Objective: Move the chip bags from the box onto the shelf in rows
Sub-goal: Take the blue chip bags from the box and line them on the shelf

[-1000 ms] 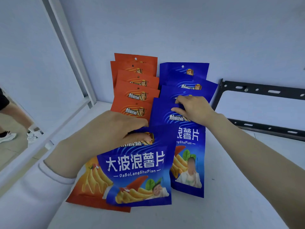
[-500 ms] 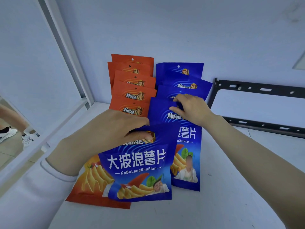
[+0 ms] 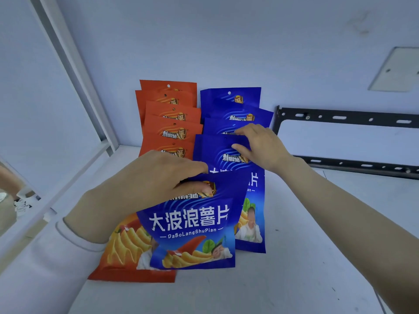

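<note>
"DaBoLangShuPian" on front blue bag (image 3: 190, 225)

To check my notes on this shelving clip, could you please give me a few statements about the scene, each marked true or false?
1. The left hand pinches the top of the loose blue bag. True.
2. The orange row stands to the right of the blue row. False: it stands to its left.
3. The right hand grips an orange bag. False: it grips the top of the standing blue bag at the front of the blue row.
4. A black bracket sits against the wall on the right. True.
</note>
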